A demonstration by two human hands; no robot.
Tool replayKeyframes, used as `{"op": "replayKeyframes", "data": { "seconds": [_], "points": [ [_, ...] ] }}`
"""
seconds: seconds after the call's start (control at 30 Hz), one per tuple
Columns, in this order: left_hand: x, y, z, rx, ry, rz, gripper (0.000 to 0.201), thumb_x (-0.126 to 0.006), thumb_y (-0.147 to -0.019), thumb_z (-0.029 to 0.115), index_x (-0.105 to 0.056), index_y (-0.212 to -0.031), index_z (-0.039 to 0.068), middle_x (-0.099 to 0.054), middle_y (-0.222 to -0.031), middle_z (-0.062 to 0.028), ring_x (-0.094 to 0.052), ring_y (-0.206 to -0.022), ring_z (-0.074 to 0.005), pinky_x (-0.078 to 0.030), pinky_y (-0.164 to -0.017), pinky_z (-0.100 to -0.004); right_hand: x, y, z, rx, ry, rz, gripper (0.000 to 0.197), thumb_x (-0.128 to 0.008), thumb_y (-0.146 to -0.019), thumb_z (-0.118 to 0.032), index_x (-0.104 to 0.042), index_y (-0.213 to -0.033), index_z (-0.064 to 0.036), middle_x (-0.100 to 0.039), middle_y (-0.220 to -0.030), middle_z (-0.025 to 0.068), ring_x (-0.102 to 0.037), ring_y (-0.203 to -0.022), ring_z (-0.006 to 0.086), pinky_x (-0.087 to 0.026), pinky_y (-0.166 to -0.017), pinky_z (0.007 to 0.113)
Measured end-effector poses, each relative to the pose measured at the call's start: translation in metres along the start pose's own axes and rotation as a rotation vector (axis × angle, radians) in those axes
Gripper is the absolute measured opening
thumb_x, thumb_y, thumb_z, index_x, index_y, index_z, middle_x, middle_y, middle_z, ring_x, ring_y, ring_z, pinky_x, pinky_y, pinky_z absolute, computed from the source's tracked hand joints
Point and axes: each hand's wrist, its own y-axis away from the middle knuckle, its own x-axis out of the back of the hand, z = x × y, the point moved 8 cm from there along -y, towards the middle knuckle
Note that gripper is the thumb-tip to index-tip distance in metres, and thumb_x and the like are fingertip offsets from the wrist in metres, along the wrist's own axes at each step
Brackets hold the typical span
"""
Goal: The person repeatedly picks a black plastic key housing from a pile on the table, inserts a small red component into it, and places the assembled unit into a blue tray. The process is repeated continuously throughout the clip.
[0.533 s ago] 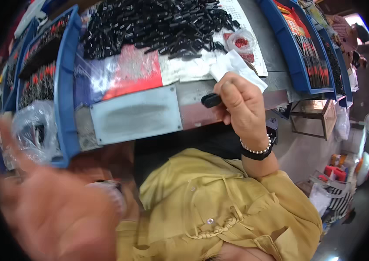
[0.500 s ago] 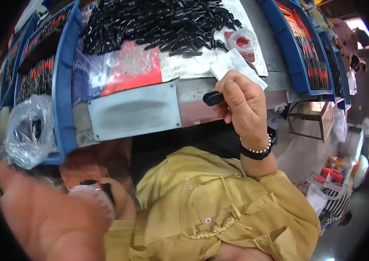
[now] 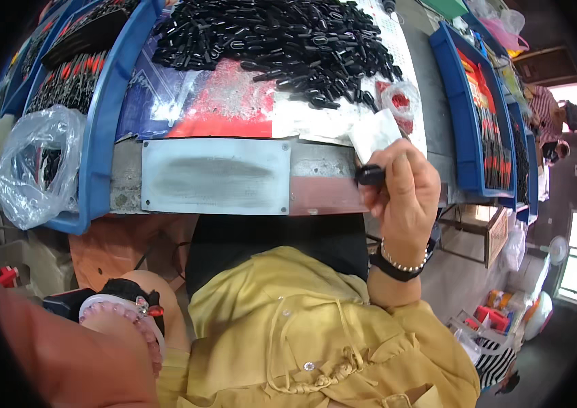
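My right hand [image 3: 407,190] is closed in a pinch on a small glossy black oval piece [image 3: 370,175], just in front of the bench's near edge. Close beyond it lies a folded white cloth or tissue [image 3: 375,132]. Farther back on the bench, a large heap of shiny, elongated black pieces [image 3: 282,44] looks to be of the same kind. My left hand [image 3: 64,353] looms large and blurred at the lower left, behind a wrist with a pink beaded bracelet. Its fingers run out of the picture, so what it holds cannot be made out.
A pale metal plate [image 3: 217,175] is fixed along the bench edge. Blue bins with black-and-red packs stand at left [image 3: 101,126] and right [image 3: 462,115]. A clear plastic bag [image 3: 40,170] hangs over the left bin. A roll of clear tape [image 3: 401,102] lies beside the heap.
My right hand has shifted slightly right and down with the black piece. My left hand has moved lower and farther out at the left. The view has tilted a little.
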Motion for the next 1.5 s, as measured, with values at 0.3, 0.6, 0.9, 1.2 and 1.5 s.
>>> {"op": "replayKeyframes", "data": {
  "seconds": [0.3,0.6,0.9,1.2,1.5],
  "points": [
    [0.001,0.011,-0.052,0.239,-0.059,0.093,0.047,-0.049,-0.082,-0.003,-0.046,-0.129,-0.004,-0.052,-0.125,-0.0155,-0.055,-0.108,-0.0209,-0.045,-0.092,-0.0334,0.001,-0.012,0.002,-0.136,-0.068,0.062,0.03,-0.052,-0.098,-0.024,-0.055,-0.077,-0.0026,-0.053,-0.061,-0.0026,-0.045,-0.05,0.0018,-0.033,-0.045,0.017],
    [-0.084,0.064,-0.14,0.689,-0.211,-0.204,0.034,-0.065,-0.078,-0.003,-0.06,-0.111,-0.001,-0.063,-0.096,-0.0166,-0.063,-0.082,-0.0286,-0.051,-0.072,-0.0335,-0.015,-0.018,0.019,-0.162,0.041,-0.173,0.032,-0.053,-0.097,-0.023,-0.058,-0.078,0.002,-0.052,-0.059,0.0041,-0.051,-0.056,0.0083,-0.041,-0.05,0.026],
    [-0.079,0.083,-0.159,0.927,-0.012,-0.076,0.027,-0.065,-0.081,-0.003,-0.064,-0.108,-0.004,-0.066,-0.084,-0.0081,-0.061,-0.068,-0.0121,-0.048,-0.064,-0.024,0.023,0.032,-0.077,0.324,-0.116,0.037,0.008,-0.058,-0.083,-0.007,-0.056,-0.075,-0.0044,-0.06,-0.069,0.0091,-0.06,-0.059,0.0201,-0.049,-0.057,0.034],
    [-0.083,0.109,-0.172,1.24,0.675,0.2,0.023,-0.051,-0.091,0.002,-0.052,-0.113,-0.005,-0.066,-0.092,-0.017,-0.063,-0.071,-0.0138,-0.052,-0.068,-0.0258,-0.004,0.046,-0.149,0.416,-1.159,-0.333,0.006,-0.059,-0.086,-0.005,-0.064,-0.086,-0.0014,-0.062,-0.085,0.0188,-0.06,-0.068,0.0256,-0.048,-0.052,0.033],
    [-0.082,0.124,-0.172,1.281,0.735,0.264,0.02,-0.054,-0.09,0.001,-0.056,-0.11,-0.002,-0.065,-0.096,-0.0114,-0.061,-0.077,-0.0116,-0.052,-0.072,-0.0257,-0.013,0.039,-0.151,0.433,-1.056,-0.349,0.006,-0.059,-0.084,-0.004,-0.063,-0.084,0.0002,-0.061,-0.081,0.012,-0.058,-0.068,0.0207,-0.046,-0.057,0.03]
  ]
}}
